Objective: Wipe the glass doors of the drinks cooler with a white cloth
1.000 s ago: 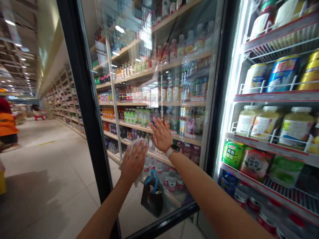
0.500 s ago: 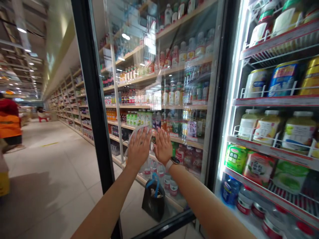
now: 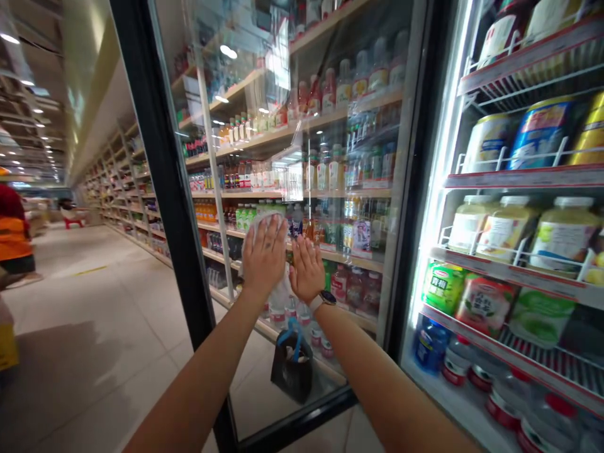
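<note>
A glass fridge door point(image 3: 245, 402) with a black frame stands swung open in front of me. My left hand point(image 3: 265, 255) lies flat on it, pressing a thin white cloth point(image 3: 279, 290) against the glass. Most of that cloth is hidden under the palm and fingers. Close on its right, my right hand point(image 3: 306, 267) has its fingers stretched out at the glass and holds nothing. A watch point(image 3: 325, 298) with a light strap is on the right wrist.
Lit fridge shelves with bottles point(image 3: 507, 229), cans point(image 3: 538, 135) and pouches point(image 3: 484, 311) are to the right. Through the glass appear shelves of drinks and a dark bag point(image 3: 291, 377) with blue handles. Tiled floor point(image 3: 136, 314) runs left, where a person in orange point(image 3: 14, 236) is.
My left hand has moved upward on the glass with the cloth. My right hand has shifted slightly lower, its fingers closer together. The view swayed sideways and back.
</note>
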Motion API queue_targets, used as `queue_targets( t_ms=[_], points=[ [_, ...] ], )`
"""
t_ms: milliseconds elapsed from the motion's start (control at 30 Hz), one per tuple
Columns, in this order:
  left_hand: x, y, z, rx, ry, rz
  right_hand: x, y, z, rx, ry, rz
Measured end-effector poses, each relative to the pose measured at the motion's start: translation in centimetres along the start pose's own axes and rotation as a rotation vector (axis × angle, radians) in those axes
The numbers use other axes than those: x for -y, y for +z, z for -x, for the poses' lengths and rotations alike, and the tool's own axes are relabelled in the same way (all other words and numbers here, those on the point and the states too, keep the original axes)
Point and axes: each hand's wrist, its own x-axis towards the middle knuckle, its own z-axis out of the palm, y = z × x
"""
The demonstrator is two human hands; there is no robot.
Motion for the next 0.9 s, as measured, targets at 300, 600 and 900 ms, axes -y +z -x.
queue_targets(
  t_ms=[300, 600, 900],
  points=[
    [-0.7, 0.0, 11.7, 0.046, 0.165, -0.090, -0.1, 0.1, -0.2, -0.002, -0.007, 0.003],
    [2.2, -0.5, 3.9, -0.008, 0.116, -0.050, 0.1, 0.2, -0.3, -0.028, -0.010, -0.007],
    [0.9, 0.6, 4.7, 0.000, 0.036, 0.046, 0.1, 0.1, -0.2, 0.026, 0.003, 0.040]
  ],
)
